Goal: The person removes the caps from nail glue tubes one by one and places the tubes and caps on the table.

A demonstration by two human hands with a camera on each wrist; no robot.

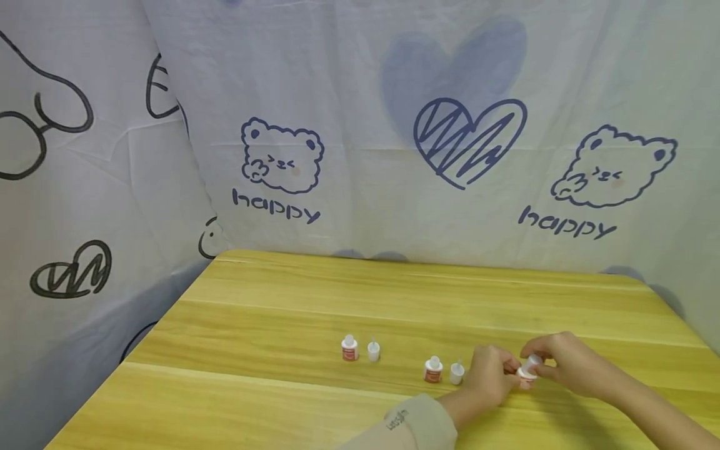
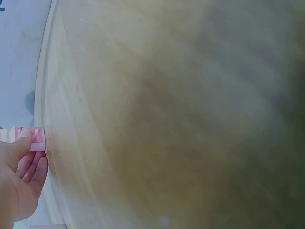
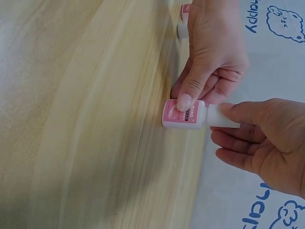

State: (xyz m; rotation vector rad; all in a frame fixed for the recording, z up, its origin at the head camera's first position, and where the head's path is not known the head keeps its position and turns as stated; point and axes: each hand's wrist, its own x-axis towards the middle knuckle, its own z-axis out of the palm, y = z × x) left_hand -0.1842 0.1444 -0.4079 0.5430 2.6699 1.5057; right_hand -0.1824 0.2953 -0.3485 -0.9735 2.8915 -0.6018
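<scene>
A small white bottle (image 3: 172, 113) with a pink label stands on the wooden table, its base at the tabletop. My left hand (image 1: 488, 380) grips it around the label, thumb on the front. With thumb and fingers, my right hand (image 1: 576, 364) pinches the white cap (image 3: 225, 117) at the bottle's neck. In the head view the cap leans slightly to the right. The left wrist view shows the pink label (image 2: 38, 137) between left thumb and fingers, at the frame's left edge.
Left of my hands stands an uncapped bottle (image 1: 432, 370) with its brush cap (image 1: 457, 374) beside it, bristles up. Farther left are another open bottle (image 1: 349, 350) and brush cap (image 1: 374, 352). A printed cloth (image 1: 360, 125) hangs behind the table (image 1: 253, 300).
</scene>
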